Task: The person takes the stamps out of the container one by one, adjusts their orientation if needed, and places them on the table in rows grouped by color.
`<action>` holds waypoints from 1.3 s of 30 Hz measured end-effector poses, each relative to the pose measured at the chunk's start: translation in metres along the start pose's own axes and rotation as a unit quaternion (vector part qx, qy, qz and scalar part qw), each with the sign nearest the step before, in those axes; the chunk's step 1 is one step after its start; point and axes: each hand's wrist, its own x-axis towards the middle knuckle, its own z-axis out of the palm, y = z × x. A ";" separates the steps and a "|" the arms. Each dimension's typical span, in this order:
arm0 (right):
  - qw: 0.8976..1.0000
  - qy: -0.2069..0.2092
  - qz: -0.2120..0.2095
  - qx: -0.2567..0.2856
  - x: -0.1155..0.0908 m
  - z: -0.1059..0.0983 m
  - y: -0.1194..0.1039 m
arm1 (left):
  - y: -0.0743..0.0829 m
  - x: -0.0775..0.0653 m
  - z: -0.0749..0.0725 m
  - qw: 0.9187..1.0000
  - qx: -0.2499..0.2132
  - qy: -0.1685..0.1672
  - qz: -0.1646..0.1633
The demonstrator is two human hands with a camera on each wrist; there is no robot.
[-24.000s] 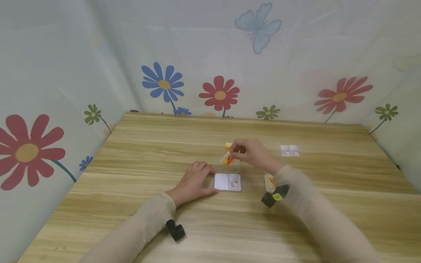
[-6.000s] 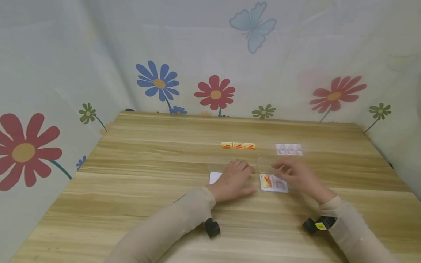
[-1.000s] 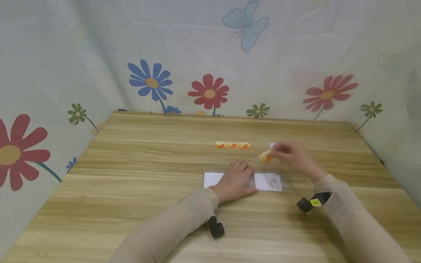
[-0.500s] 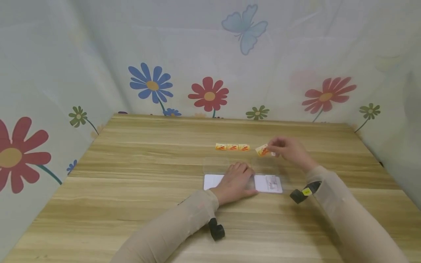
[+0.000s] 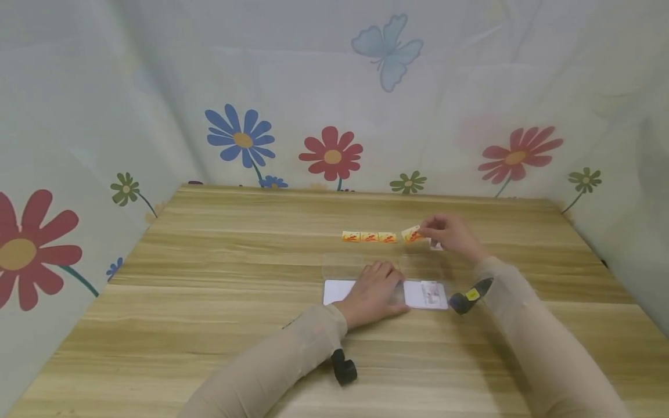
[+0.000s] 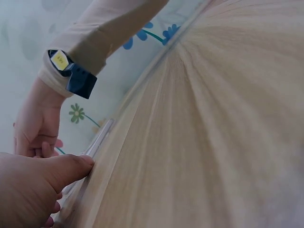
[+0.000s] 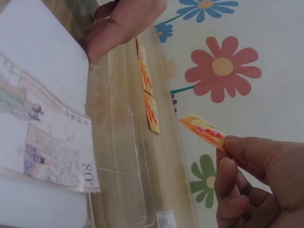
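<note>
My right hand (image 5: 452, 235) pinches a yellow-and-red stamp (image 5: 411, 234) between thumb and fingertip, raised above the table just right of a row of several yellow-and-red stamps (image 5: 369, 237). My left hand (image 5: 373, 290) rests across two flat cases with white inserts, the left case (image 5: 336, 291) and the right case (image 5: 414, 294), hiding where they meet. A pale stamp (image 5: 431, 293) lies in the right case; the right wrist view shows "80" on this stamp (image 7: 47, 137). In the left wrist view, my left thumb (image 6: 71, 168) touches a case edge.
Clear lids (image 5: 420, 267) lie folded back behind the cases. Pale stamps (image 5: 435, 245) on the table are mostly hidden under my right hand. A floral curtain (image 5: 292, 69) hangs behind the wooden table (image 5: 235, 348). Each wrist carries a black camera.
Six seconds ago the yellow stamp was in the right case; my right hand holds it now. Over the last second it moved left and away, towards the row. My left hand has stayed put.
</note>
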 end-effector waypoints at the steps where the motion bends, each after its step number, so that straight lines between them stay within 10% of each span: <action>1: 1.000 0.000 0.006 0.003 0.001 0.001 0.001 | 0.000 0.000 0.000 1.000 -0.001 -0.002 -0.001; 22: 0.992 0.007 0.088 0.089 0.026 0.019 0.019 | -0.001 -0.001 0.001 1.000 0.016 0.006 0.004; 39: 0.996 0.015 0.076 0.042 0.031 0.027 0.019 | -0.002 0.000 0.003 1.000 0.025 0.014 0.010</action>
